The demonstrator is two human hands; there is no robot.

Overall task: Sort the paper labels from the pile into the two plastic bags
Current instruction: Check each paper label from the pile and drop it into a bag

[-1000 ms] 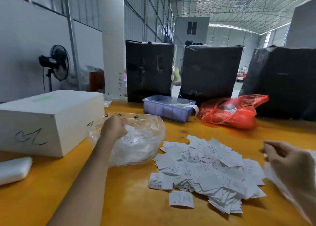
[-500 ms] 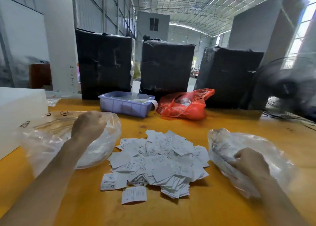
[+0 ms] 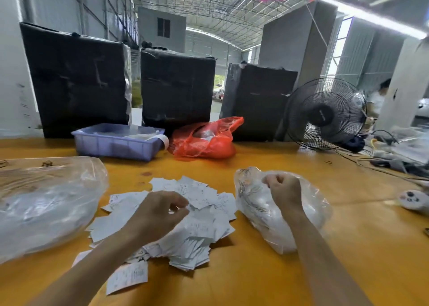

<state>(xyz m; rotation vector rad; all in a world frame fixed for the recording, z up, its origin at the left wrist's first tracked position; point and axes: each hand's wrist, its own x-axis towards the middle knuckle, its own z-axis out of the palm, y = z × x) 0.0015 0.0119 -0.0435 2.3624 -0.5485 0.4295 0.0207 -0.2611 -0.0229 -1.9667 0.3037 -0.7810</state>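
Observation:
A pile of white paper labels [image 3: 204, 224] lies in the middle of the orange table [image 3: 255, 280]. My left hand [image 3: 160, 213] hovers low over the pile's top, thumb and curled fingers pinching at a label. To the left lies a large clear plastic bag [image 3: 46, 201] with labels inside. To the right is a smaller clear plastic bag [image 3: 253, 213], also holding labels. My right hand [image 3: 284, 191] sits on top of it with its fingers curled into the plastic. One loose label [image 3: 127, 276] lies in front of the pile.
Behind the pile stand a purple tray [image 3: 111, 144] and a red plastic bag [image 3: 204, 141], with black wrapped boxes [image 3: 176, 90] behind them. A black fan [image 3: 325, 115], cables and a small white device [image 3: 413, 199] occupy the right side.
My left hand has left the left bag and come over the label pile. My right hand has shifted up on the right bag. The view has turned further right.

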